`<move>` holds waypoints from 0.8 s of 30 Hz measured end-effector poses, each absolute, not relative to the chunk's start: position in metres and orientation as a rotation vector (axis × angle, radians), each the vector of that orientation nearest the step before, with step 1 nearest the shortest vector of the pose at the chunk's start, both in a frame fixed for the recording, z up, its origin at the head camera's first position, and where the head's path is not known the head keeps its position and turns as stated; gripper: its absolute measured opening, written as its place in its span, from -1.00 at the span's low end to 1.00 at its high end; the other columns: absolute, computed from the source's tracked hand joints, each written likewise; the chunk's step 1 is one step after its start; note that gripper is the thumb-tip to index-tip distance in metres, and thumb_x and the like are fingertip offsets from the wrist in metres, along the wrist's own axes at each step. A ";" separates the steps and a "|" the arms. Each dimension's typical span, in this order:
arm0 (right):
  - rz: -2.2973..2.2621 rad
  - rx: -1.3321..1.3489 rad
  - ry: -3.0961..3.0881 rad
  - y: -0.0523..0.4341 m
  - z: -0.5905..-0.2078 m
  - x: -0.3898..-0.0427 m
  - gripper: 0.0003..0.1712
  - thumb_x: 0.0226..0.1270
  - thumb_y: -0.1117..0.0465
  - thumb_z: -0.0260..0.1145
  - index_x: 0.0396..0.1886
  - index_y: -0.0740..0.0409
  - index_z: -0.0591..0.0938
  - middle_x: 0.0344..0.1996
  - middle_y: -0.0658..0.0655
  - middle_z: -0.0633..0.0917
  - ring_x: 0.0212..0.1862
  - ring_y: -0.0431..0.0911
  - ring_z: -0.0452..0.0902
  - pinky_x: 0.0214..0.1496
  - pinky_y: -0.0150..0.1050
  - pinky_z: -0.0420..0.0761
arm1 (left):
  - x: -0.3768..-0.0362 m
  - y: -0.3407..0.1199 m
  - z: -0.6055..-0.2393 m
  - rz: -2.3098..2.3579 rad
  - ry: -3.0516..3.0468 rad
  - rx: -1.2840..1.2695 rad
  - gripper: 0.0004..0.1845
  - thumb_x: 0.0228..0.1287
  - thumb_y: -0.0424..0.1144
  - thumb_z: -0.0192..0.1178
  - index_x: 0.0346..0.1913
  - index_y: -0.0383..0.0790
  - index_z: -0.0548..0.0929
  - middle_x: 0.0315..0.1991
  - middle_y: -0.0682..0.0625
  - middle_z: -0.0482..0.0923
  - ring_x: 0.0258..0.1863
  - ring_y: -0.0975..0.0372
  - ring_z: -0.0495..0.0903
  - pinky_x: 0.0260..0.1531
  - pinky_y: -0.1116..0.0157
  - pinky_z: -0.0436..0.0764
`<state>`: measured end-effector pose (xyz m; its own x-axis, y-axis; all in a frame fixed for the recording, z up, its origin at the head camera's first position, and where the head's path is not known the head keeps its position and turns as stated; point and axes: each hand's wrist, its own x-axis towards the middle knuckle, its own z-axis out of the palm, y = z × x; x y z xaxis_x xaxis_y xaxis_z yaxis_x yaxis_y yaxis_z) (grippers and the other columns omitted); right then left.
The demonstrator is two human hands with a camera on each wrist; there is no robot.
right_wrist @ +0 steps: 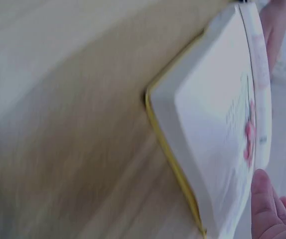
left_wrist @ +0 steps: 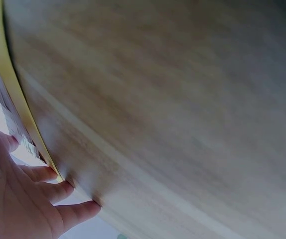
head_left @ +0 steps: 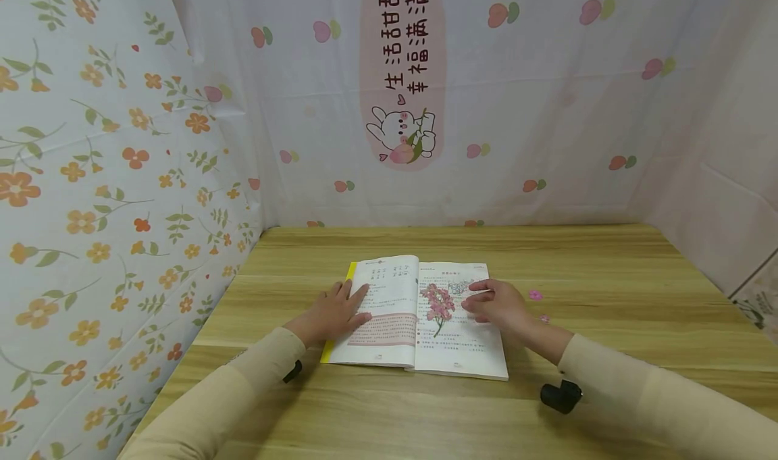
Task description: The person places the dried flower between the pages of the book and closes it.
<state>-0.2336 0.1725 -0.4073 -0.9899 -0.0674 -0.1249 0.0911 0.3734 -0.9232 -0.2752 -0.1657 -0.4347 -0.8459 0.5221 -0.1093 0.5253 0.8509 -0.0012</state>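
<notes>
The near edge of the worktop (head_left: 389, 423) is cut off in the head view. Fine print (head_left: 381, 329) in the open book (head_left: 401, 298) is unreadable; the right hand (head_left: 500, 304) hides part of its right edge. The left wrist view crops the left hand (left_wrist: 26, 199).

Seemingly home corner: flower-print cloth (head_left: 91, 196) on left, rabbit-print cloth (head_left: 480, 102) behind wood-grain table (head_left: 583, 271).

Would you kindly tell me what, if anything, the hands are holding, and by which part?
Apparently nothing: the left hand rests on the left page of the open book; the right hand is over the right page, beside the pink flower sprig.
</notes>
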 end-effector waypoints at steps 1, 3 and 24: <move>-1.683 0.009 2.495 0.177 -0.407 -0.235 -0.48 0.28 0.29 0.38 0.15 0.46 0.46 -0.12 0.31 0.67 -0.16 0.08 0.66 -0.20 -0.16 0.65 | -0.275 -0.166 -0.434 -0.035 2.919 0.830 -0.25 0.48 0.21 -0.15 0.52 -0.19 0.11 0.39 -0.41 0.10 0.35 -0.21 0.15 0.12 -0.23 0.30; -1.675 -0.016 2.515 0.186 -0.406 -0.237 -0.48 0.30 0.27 0.37 0.15 0.48 0.46 -0.10 0.32 0.66 -0.12 0.08 0.65 -0.18 -0.15 0.65 | -0.275 -0.166 -0.434 -0.029 2.917 0.832 -0.26 0.49 0.20 -0.15 0.52 -0.20 0.12 0.39 -0.41 0.10 0.35 -0.21 0.15 0.12 -0.23 0.30; -1.221 -0.290 2.970 0.271 -0.408 -0.258 -0.58 0.36 0.11 0.33 0.02 0.37 0.58 -0.13 0.25 0.67 -0.08 0.11 0.60 -0.11 -0.07 0.57 | -0.277 -0.166 -0.435 -0.046 2.911 0.827 -0.25 0.49 0.22 -0.19 0.54 -0.17 0.07 0.41 -0.40 0.07 0.37 -0.21 0.11 0.15 -0.23 0.27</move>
